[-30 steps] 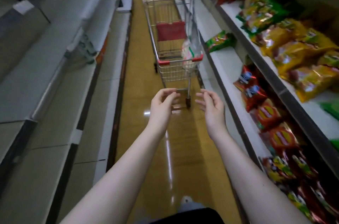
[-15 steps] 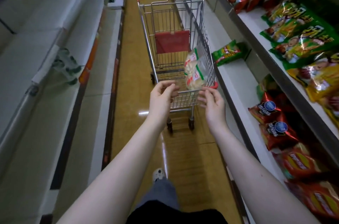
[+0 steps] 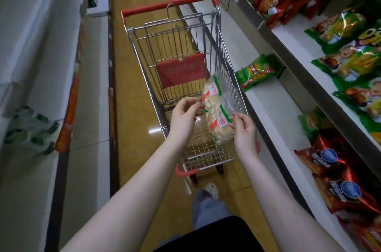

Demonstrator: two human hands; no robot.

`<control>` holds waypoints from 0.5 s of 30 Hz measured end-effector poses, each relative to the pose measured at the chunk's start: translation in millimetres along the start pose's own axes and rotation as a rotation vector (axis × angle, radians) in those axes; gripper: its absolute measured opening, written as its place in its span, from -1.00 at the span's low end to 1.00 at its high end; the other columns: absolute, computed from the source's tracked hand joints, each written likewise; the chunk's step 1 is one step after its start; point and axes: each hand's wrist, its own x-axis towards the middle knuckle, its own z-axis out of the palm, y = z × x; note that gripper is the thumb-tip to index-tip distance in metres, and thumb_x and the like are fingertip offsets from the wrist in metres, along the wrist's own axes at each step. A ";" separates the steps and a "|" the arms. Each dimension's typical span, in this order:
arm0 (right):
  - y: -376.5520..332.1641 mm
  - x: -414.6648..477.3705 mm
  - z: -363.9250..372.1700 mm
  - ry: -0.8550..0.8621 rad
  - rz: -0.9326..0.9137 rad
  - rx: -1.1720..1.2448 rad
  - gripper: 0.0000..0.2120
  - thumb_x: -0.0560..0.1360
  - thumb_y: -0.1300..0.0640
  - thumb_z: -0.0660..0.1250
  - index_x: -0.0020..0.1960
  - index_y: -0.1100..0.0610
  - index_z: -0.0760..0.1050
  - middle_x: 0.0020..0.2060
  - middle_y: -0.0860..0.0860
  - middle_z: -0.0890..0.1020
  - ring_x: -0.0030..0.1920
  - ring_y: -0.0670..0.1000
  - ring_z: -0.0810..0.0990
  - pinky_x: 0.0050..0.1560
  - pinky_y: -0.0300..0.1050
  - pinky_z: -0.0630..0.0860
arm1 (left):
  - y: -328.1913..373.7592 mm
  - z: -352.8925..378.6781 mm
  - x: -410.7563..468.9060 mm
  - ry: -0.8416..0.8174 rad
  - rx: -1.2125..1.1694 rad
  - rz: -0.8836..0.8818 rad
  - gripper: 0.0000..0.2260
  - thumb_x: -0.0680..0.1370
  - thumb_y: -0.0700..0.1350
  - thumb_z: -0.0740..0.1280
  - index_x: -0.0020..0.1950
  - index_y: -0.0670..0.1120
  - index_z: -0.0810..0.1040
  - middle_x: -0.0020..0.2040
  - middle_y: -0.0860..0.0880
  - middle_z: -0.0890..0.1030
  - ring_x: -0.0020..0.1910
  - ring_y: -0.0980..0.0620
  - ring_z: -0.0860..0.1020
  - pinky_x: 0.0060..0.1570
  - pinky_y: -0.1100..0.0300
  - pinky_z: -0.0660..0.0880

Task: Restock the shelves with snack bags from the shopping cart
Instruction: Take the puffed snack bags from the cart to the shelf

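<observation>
Cart [image 3: 144, 62]: wire basket with a red handle, standing in the aisle; all places below are given from it.
Snack bag [image 3: 214, 111]: 1 clear bag of pale crackers, inside the cart, tilted against its right wall.
Left hand [image 3: 183, 119]: over the cart basket, fingers curled, pinching the bag's upper left edge.
Right hand [image 3: 244, 134]: at the cart's right wall, pinching the bag's lower right edge.
Shelves [image 3: 268, 111]: right of the cart. 1 green bag [image 3: 255, 71] lies near its right wall, red bags [image 3: 329, 169] farther right.
</observation>
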 end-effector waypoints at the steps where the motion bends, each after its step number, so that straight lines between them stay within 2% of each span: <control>1: 1.1 13.4 3.8 0.007 0.011 -0.013 -0.83 0.63 0.15 0.12 0.11 0.16 0.44 0.11 0.10 0.53 0.02 0.02 0.55 -0.35 -0.45 0.48 | 1.5 3.3 12.3 -0.004 0.025 0.003 -0.92 0.57 -0.22 0.27 -0.07 -0.06 0.53 -0.06 -0.08 0.60 -0.14 0.03 0.55 -0.08 0.20 0.49; 4: 6.4 51.4 15.7 0.035 0.082 -0.013 -0.77 0.64 0.15 0.10 0.19 0.24 0.42 0.17 0.16 0.50 0.01 0.02 0.53 -0.36 -0.45 0.50 | 0.0 11.9 56.8 -0.022 0.077 -0.041 -0.92 0.56 -0.21 0.28 -0.07 -0.05 0.53 -0.04 -0.09 0.60 -0.10 0.01 0.56 -0.07 0.20 0.48; 9: 13.5 104.6 23.8 0.110 0.202 -0.013 -0.72 0.63 0.12 0.10 0.25 0.24 0.41 0.20 0.14 0.51 -0.05 -0.01 0.53 -0.44 -0.42 0.49 | -5.0 37.9 130.0 -0.097 0.114 -0.108 -0.94 0.57 -0.25 0.26 -0.06 -0.12 0.51 -0.05 -0.11 0.60 -0.14 0.06 0.56 -0.25 0.40 0.49; 11: 22.7 121.9 24.7 0.168 0.240 -0.018 -0.71 0.63 0.09 0.10 0.26 0.22 0.41 0.21 0.13 0.51 -0.05 -0.03 0.52 -0.44 -0.40 0.49 | -13.3 49.8 160.8 -0.151 0.156 -0.128 -0.96 0.57 -0.24 0.27 -0.04 -0.14 0.51 -0.02 -0.14 0.60 -0.13 0.05 0.56 -0.28 0.42 0.48; 15: 40.4 137.0 30.5 0.272 0.302 -0.012 -0.70 0.63 0.06 0.08 0.27 0.17 0.41 0.18 0.07 0.50 -0.11 -0.09 0.52 -0.45 -0.40 0.49 | -34.6 62.0 211.8 -0.269 0.231 -0.165 -0.95 0.59 -0.23 0.26 -0.01 -0.14 0.51 -0.05 -0.05 0.59 -0.20 0.19 0.56 -0.33 0.46 0.44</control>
